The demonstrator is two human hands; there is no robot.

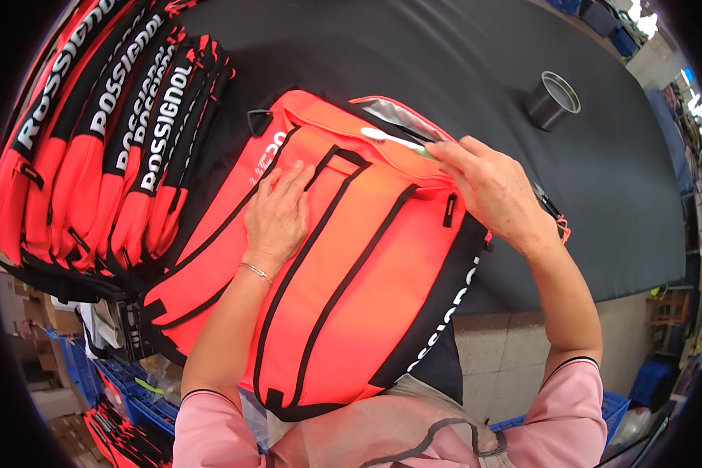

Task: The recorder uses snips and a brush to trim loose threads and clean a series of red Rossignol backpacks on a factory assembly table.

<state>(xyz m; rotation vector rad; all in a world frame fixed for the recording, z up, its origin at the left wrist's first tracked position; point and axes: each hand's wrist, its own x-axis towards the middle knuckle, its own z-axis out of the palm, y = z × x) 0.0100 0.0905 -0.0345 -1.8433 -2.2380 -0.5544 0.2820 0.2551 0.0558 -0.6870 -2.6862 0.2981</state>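
A bright red-orange backpack (331, 257) with black trim lies across the table's near edge and against my body, its straps facing up. My left hand (279, 209) rests flat on its left side beside a strap, fingers extended and holding nothing. At the far end, the top opening (398, 113) gapes and shows a silvery lining. My right hand (495, 183) is closed over the right end of that opening. From its fingers a slim white toothbrush (394, 139) points left, lying along the red fabric. My fingers hide most of its handle.
Several folded red and black backpacks (109, 148) stand packed at the left. A dark round can (554, 101) stands on the black-covered table (600, 195) at the far right. Black snips (548, 204) lie behind my right wrist. Blue crates (144, 398) are below at the left.
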